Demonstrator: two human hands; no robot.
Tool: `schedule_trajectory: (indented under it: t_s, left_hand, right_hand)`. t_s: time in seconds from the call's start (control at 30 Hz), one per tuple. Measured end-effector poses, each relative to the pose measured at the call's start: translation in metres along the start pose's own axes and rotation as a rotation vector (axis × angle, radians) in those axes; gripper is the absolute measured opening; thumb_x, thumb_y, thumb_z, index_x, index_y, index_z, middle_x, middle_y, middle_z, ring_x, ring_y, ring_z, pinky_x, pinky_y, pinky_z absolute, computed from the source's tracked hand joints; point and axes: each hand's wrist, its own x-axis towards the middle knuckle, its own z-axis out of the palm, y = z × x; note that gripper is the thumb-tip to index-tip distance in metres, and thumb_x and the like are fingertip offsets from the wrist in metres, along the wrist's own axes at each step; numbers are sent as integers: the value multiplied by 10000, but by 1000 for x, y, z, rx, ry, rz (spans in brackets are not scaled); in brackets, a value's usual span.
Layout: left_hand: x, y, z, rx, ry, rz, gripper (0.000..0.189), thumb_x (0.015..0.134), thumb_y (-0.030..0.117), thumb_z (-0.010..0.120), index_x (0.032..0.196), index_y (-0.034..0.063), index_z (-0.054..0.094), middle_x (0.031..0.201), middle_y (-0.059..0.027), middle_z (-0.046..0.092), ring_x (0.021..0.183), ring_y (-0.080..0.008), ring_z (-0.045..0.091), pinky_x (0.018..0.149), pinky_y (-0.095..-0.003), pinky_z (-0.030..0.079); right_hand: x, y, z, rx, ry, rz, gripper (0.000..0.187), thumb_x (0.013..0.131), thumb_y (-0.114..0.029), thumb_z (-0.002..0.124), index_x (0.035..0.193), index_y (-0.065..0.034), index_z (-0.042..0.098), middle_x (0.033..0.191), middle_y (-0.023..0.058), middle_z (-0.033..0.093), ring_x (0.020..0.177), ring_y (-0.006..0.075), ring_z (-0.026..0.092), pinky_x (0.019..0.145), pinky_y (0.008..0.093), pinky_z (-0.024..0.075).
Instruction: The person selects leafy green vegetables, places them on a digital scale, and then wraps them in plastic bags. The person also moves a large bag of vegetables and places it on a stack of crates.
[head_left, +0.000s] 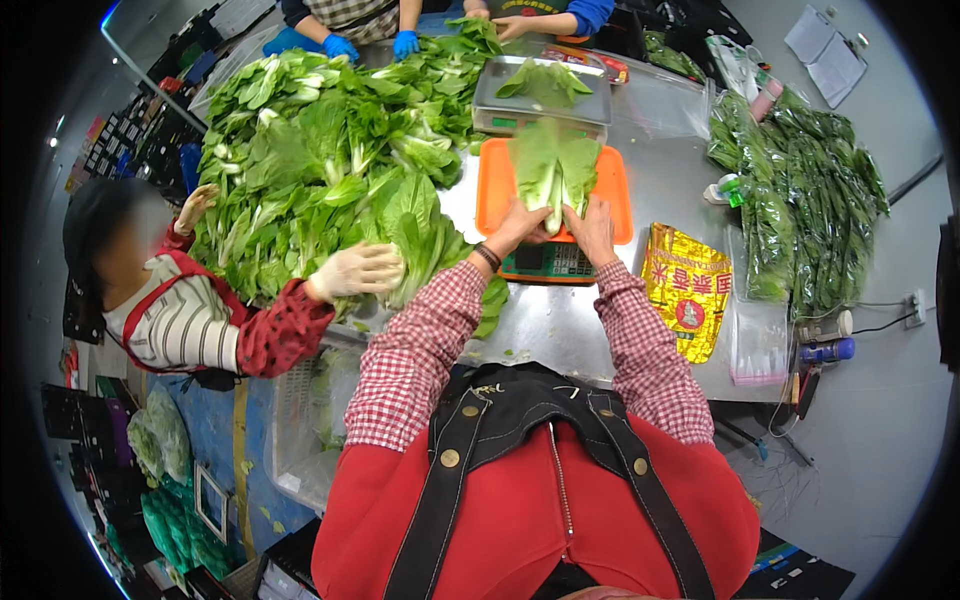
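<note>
Both my hands grip the white stem ends of a few leafy greens (556, 169) over the orange tray (616, 196) of a digital scale. My left hand (519, 225) has the stems on the left side, my right hand (592, 226) those on the right; the leaves point away from me and are slightly blurred. The scale's keypad (568, 260) shows just below my hands. Beyond it stands a second scale (489, 96) with a steel plate, bearing loose green leaves (544, 81). A large heap of leafy greens (307, 150) lies to the left.
A gold printed bag (686, 292) and clear plastic bags (757, 341) lie at the right on the steel table (547, 330). Bagged greens (810, 202) are piled farther right. A gloved co-worker (202, 307) reaches into the heap from the left; two more people stand across the table.
</note>
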Motion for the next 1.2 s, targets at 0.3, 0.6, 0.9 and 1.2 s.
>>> schedule_trajectory:
  t_s: [0.3,0.6,0.9,1.2]
  left_hand:
    - [9,-22,-16,801,341,107,523,854,456,406,797,-31,590,809,-244,610,795,-414,582,706,-494,441]
    - [-100,-46,-108,910,916,115,493,708,442,680,833,-7,520,703,-183,559,687,-331,570,596,-405,460]
    - [-104,-97,-97,959,746,-72,681,681,448,708,1007,-59,392,934,-274,544,901,-383,545,677,-436,463]
    - [-94,-87,-127,1046,584,-127,390,662,334,723,874,37,586,747,-205,604,763,-348,597,673,-444,470]
  right_hand:
    - [0,28,45,12,-37,-3,452,776,-331,631,982,48,496,892,245,548,751,391,554,653,450,439]
    - [-25,9,-24,73,71,143,247,829,-253,595,838,-9,558,708,153,613,618,191,606,554,299,461]
    - [-123,-49,46,445,-700,-105,180,780,-160,609,835,7,570,670,155,605,586,262,608,544,330,469]
    - [-127,-82,99,422,-965,-251,381,815,-343,585,840,34,631,613,116,607,538,188,594,504,295,452]
